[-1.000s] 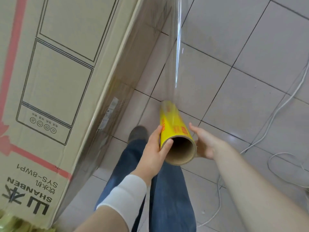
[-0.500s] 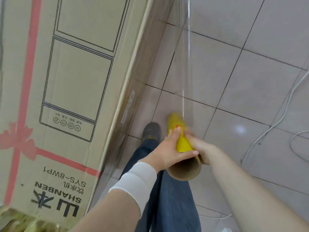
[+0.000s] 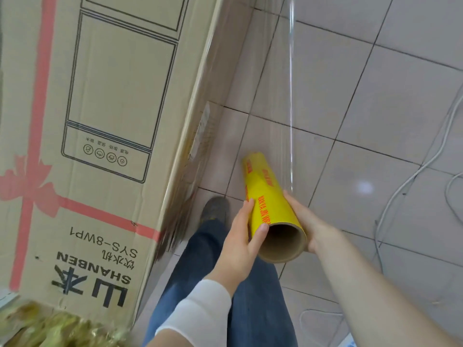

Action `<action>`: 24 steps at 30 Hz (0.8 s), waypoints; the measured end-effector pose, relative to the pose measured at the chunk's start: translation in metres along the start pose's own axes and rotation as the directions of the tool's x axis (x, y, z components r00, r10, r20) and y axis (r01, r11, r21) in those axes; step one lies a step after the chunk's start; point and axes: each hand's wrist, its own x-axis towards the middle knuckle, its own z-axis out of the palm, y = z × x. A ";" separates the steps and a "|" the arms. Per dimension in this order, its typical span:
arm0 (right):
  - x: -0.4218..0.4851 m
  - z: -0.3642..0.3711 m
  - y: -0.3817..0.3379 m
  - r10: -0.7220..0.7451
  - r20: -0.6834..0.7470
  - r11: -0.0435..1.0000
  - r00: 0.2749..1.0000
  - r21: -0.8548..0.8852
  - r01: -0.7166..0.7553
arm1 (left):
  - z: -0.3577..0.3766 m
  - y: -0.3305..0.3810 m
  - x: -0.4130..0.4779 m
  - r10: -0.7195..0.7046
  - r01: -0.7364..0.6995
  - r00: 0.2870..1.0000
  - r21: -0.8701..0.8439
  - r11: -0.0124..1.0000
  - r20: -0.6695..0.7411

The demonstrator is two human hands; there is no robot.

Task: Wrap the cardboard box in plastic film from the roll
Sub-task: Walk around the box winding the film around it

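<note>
A tall cardboard box (image 3: pixel 105 121) with a printed line drawing and a red ribbon pattern fills the left side. Clear plastic film (image 3: pixel 270 91) stretches from the box's right side down to a yellow roll (image 3: pixel 268 196) with a brown cardboard core. My left hand (image 3: pixel 240 234) holds the roll's near end from the left, thumb by the core's rim. My right hand (image 3: pixel 310 226) cups the roll from the right. Film layers lie over the box's right face (image 3: pixel 200 151).
The floor is pale tile (image 3: pixel 375 121). A white cable (image 3: pixel 413 176) snakes across the tiles at the right. My jeans leg (image 3: pixel 250 296) and a grey shoe (image 3: pixel 215 209) stand beside the box. Something crumpled and yellowish (image 3: pixel 50 326) lies at the bottom left.
The roll has swung from under my left hand's grip to lie between both hands again, and my left hand moved from over the roll to its left side. The view shifted slightly.
</note>
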 end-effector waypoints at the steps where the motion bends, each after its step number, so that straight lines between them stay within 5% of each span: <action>1: 0.004 0.001 0.004 0.007 -0.019 1.000 1.000 0.004 -0.007 | -0.007 -0.005 -0.001 -0.013 0.010 0.999 0.051 0.999 0.048; 4: 0.007 0.017 0.010 -0.048 -0.130 0.995 0.990 -0.096 0.036 | -0.025 -0.014 0.001 -0.065 0.003 0.978 0.297 0.955 0.198; 10: 0.013 0.038 0.017 -0.059 -0.098 0.998 0.993 -0.009 0.059 | -0.041 -0.009 0.013 0.054 -0.150 0.969 0.403 0.903 0.240; 15: 0.020 0.033 0.040 -0.181 -0.081 0.984 0.980 -0.019 0.180 | -0.044 -0.038 -0.006 0.112 -0.122 0.992 0.204 0.971 0.062; 20: 0.023 0.051 0.055 -0.144 0.073 0.983 0.987 0.121 0.135 | -0.019 -0.066 -0.032 0.048 -0.055 0.995 -0.084 0.995 -0.082; 24: 0.029 0.060 0.068 -0.096 -0.019 0.993 0.995 -0.068 0.094 | -0.029 -0.090 -0.047 -0.052 0.050 0.999 0.106 0.993 0.015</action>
